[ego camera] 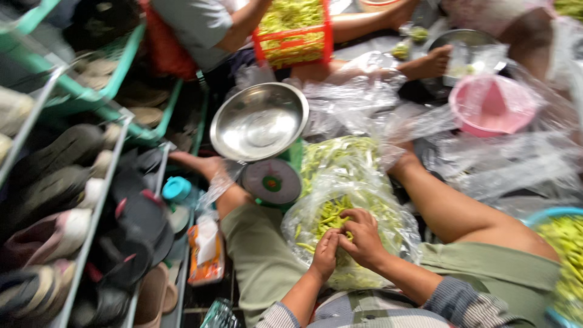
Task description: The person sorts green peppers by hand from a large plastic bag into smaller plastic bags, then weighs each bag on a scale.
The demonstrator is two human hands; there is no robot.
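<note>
My left hand (pixel 325 254) and my right hand (pixel 362 235) meet at the mouth of a clear plastic bag (pixel 388 215) full of green bean pods (pixel 325 220). Both hands have fingers curled on pods between them; the frame is blurred, so the exact grip is unclear. A second heap of green pods (pixel 340 155) in plastic lies just beyond the bag. My legs in olive trousers frame the bag on both sides.
A green scale with a steel pan (pixel 260 120) stands left of the bag. A shoe rack (pixel 79 200) fills the left side. Another person sits beyond with a red crate of pods (pixel 294 30). A pink bowl (pixel 490 104) and loose plastic bags lie at right.
</note>
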